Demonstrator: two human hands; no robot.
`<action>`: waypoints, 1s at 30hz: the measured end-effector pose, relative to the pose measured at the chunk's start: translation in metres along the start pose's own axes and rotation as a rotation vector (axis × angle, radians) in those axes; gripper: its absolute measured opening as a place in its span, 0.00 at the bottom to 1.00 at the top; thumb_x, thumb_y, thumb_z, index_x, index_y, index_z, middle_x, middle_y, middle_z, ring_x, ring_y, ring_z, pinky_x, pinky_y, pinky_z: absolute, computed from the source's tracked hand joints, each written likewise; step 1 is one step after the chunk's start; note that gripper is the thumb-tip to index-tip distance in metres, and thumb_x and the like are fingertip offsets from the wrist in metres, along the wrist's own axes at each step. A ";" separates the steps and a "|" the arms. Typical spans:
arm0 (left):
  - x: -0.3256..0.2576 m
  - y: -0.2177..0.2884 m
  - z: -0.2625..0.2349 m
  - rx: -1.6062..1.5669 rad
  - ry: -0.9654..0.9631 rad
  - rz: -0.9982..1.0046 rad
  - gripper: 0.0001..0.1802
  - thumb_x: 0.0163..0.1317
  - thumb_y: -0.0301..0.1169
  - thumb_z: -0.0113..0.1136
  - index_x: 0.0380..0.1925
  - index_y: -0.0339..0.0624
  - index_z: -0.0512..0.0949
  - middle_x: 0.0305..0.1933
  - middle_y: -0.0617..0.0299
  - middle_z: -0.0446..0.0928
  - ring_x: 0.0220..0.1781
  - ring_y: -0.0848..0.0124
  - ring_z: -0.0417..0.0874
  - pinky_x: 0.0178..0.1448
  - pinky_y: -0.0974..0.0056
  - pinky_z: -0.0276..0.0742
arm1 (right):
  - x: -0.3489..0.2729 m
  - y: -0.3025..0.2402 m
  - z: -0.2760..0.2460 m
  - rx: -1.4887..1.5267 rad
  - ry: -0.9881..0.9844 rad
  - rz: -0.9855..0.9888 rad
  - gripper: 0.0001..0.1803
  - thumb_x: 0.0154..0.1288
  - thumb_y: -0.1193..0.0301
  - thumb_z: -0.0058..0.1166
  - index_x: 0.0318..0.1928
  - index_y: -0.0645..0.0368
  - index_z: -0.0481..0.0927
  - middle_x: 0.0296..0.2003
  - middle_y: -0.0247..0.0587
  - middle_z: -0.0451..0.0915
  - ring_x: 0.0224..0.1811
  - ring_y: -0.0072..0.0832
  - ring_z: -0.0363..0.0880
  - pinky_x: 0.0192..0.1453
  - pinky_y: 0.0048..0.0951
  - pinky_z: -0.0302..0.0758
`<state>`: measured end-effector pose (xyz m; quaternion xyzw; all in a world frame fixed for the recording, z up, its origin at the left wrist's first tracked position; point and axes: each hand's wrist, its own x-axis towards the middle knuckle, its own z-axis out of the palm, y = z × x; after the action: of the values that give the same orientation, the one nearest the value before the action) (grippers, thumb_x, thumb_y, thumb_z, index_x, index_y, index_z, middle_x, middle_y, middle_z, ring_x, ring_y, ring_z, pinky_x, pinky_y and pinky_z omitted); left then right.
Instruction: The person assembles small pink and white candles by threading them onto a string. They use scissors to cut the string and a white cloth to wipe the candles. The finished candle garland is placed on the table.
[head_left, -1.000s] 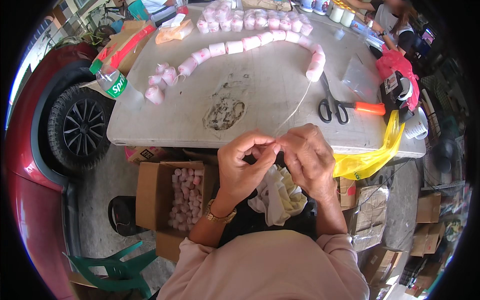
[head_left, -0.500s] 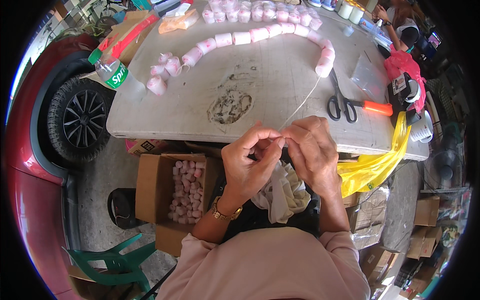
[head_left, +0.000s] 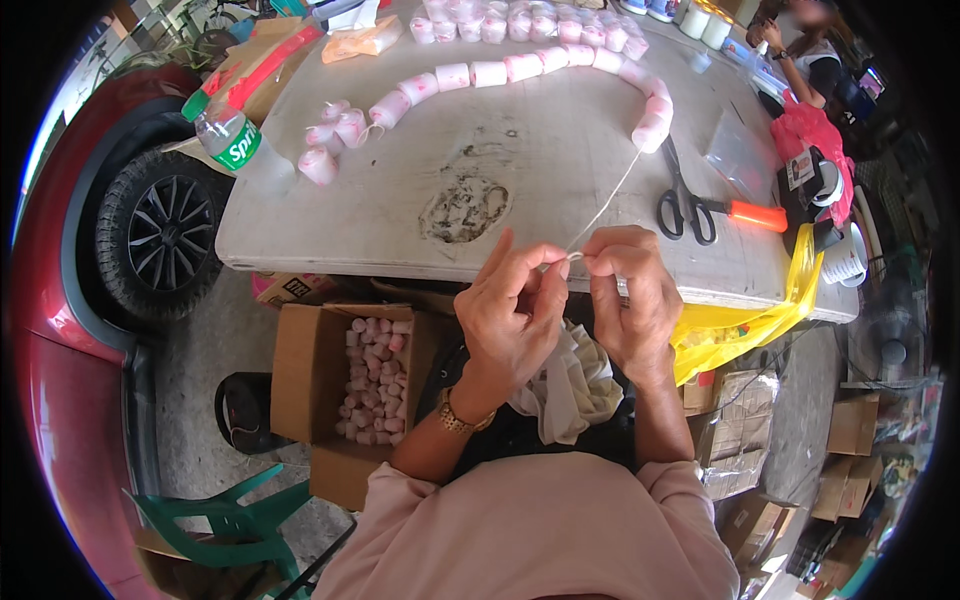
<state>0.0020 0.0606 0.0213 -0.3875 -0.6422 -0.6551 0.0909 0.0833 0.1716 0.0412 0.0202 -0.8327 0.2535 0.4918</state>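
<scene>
Just off the table's front edge, both hands pinch the end of a thin white string (head_left: pixel 612 204). My left hand (head_left: pixel 512 315) has it between thumb and forefinger, and my right hand (head_left: pixel 632 295) grips it close beside. A small loop shows between the fingertips. From there the string runs up to a curved row of pink-and-white cylinders (head_left: pixel 523 68) threaded end to end across the table. At the row's left end sits a small cluster of the same cylinders (head_left: pixel 318 165). To the right of the string lie black scissors (head_left: pixel 684 195).
An orange-handled tool (head_left: pixel 757 216) and a yellow plastic bag (head_left: pixel 745 335) are at the table's right. A green-capped bottle (head_left: pixel 235 145) stands left. An open carton (head_left: pixel 296 370) of loose cylinders is below the edge, near a green chair (head_left: pixel 225 525). Another person (head_left: pixel 800 60) is far right.
My hands have drawn slightly apart, and a small loop of string now shows between the fingertips. My left fingers have spread a little.
</scene>
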 end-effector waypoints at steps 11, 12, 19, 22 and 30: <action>-0.010 0.008 0.003 -0.405 0.023 -0.287 0.06 0.62 0.21 0.64 0.40 0.35 0.82 0.23 0.73 0.75 0.24 0.87 0.69 0.56 0.69 0.74 | -0.003 -0.010 0.008 -0.181 0.073 0.028 0.15 0.50 0.85 0.64 0.39 0.61 0.79 0.33 0.41 0.79 0.30 0.37 0.78 0.32 0.32 0.76; -0.010 0.009 0.003 -0.495 0.017 -0.335 0.07 0.63 0.21 0.64 0.40 0.34 0.82 0.26 0.73 0.77 0.26 0.88 0.69 0.51 0.72 0.76 | -0.003 -0.010 0.009 -0.187 0.079 0.012 0.15 0.50 0.85 0.64 0.39 0.60 0.79 0.33 0.41 0.79 0.30 0.36 0.78 0.32 0.32 0.76; -0.006 0.014 -0.004 -0.770 -0.066 -0.545 0.08 0.63 0.22 0.65 0.42 0.33 0.83 0.32 0.68 0.81 0.30 0.87 0.72 0.35 0.79 0.69 | -0.005 -0.005 0.008 -0.339 0.115 -0.144 0.15 0.48 0.84 0.64 0.38 0.60 0.78 0.32 0.38 0.78 0.28 0.33 0.76 0.31 0.31 0.72; -0.006 0.019 -0.009 -0.690 -0.143 -0.517 0.08 0.64 0.22 0.63 0.43 0.33 0.83 0.31 0.69 0.80 0.29 0.87 0.72 0.33 0.79 0.67 | -0.005 -0.002 0.005 -0.399 0.128 -0.190 0.14 0.49 0.82 0.64 0.38 0.60 0.78 0.32 0.37 0.78 0.28 0.32 0.75 0.33 0.31 0.70; -0.005 0.016 -0.010 -0.482 -0.198 -0.362 0.05 0.64 0.21 0.61 0.40 0.35 0.81 0.23 0.72 0.74 0.25 0.88 0.68 0.41 0.74 0.74 | -0.006 -0.001 0.000 -0.345 0.114 -0.199 0.11 0.52 0.80 0.62 0.37 0.59 0.77 0.31 0.37 0.78 0.28 0.33 0.75 0.36 0.33 0.67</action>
<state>0.0120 0.0472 0.0316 -0.3394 -0.5327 -0.7530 -0.1845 0.0868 0.1692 0.0366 0.0037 -0.8286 0.0579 0.5568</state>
